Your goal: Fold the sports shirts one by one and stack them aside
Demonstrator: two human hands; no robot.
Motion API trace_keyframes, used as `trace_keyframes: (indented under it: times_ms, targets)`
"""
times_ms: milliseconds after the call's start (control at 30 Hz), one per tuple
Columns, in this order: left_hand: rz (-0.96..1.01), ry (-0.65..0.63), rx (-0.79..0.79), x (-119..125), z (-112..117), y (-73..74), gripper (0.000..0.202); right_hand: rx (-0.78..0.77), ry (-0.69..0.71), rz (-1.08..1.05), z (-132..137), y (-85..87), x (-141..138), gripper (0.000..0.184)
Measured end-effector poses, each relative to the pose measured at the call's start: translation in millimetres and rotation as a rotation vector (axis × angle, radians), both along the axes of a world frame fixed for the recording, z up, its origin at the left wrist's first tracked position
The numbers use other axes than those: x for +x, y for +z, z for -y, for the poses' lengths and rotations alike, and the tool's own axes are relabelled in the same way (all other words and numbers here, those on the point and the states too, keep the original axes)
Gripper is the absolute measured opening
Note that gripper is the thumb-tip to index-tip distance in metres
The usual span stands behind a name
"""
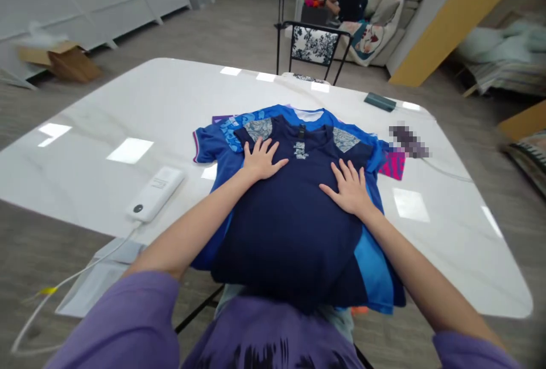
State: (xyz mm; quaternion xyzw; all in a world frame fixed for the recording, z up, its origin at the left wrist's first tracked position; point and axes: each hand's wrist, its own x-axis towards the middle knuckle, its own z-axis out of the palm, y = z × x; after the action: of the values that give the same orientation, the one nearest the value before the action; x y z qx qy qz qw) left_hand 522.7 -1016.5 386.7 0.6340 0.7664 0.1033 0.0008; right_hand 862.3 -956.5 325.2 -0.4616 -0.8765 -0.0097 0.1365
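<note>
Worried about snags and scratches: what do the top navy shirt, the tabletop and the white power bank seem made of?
Navy shirt: soft matte knit, probably sports polyester; it drapes limply over the near edge. Tabletop: hard, glossy white with faint grey veining, stone or a lookalike; it mirrors ceiling lights. White power bank: smooth moulded plastic, apparently, with a dull sheen.

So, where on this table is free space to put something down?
Free: the wide patch of table between the white power bank and the far edge, and the near right corner beside the shirt pile. Crowded: the middle, where the left hand and right hand lie flat on the pile.
</note>
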Motion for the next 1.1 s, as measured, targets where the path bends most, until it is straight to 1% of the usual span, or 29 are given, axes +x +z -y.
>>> trace_keyframes:
  times_ms: [100,200,300,400,467,533,567,633,667,733,767,833,900,1000,1100]
  targets:
    - [-0.016,-0.006,0.022,-12,-2,-6.6,0.091,0.036,0.001,0.001,-12,-5.0,-8,0.101]
    - [-0.020,-0.002,0.043,-22,-14,-6.1,0.093,0.049,0.012,-0.015,-31,-6.4,-18,0.100]
    - [-0.020,0.010,0.056,-29,-28,-1.8,0.095,0.049,0.018,-0.036,-48,-4.2,-27,0.097]
    - [-0.021,0.014,0.059,-33,-35,7.6,0.092,0.042,0.017,-0.059,-53,7.5,-37,0.095]
    - [-0.025,0.015,0.067,-31,-32,15.3,0.090,0.062,0.013,-0.078,-40,19.2,-41,0.091]
    - [-0.045,0.015,0.108,-25,-23,20.3,0.088,0.117,0.010,-0.098,-13,27.6,-43,0.088]
    - [-0.059,0.012,0.136,-21,-16,20.5,0.088,0.141,0.016,-0.100,5,28.4,-42,0.087]
    - [-0.061,0.023,0.150,-12,0,15.7,0.090,0.146,0.041,-0.083,41,21.9,-39,0.088]
    - [-0.042,0.047,0.121,-9,6,11.3,0.093,0.120,0.054,-0.066,56,15.2,-38,0.089]
    - [0.015,0.118,0.028,-8,15,1.6,0.099,0.060,0.051,-0.050,73,-0.6,-38,0.094]
    - [0.035,0.151,-0.004,-10,15,-2.4,0.101,0.036,0.037,-0.054,74,-7.7,-40,0.096]
    - [0.041,0.176,-0.010,-20,10,-6.6,0.102,0.009,0.017,-0.072,66,-16.3,-50,0.100]
    - [0.033,0.168,0.013,-37,-3,-5.5,0.102,-0.001,0.021,-0.085,49,-16.5,-66,0.100]
    - [0.032,0.157,0.028,-73,-32,2.8,0.103,-0.012,0.041,-0.094,18,-5.5,-103,0.100]
    - [0.025,0.164,0.033,-120,-63,13.6,0.103,-0.032,0.058,-0.094,-11,10.3,-151,0.101]
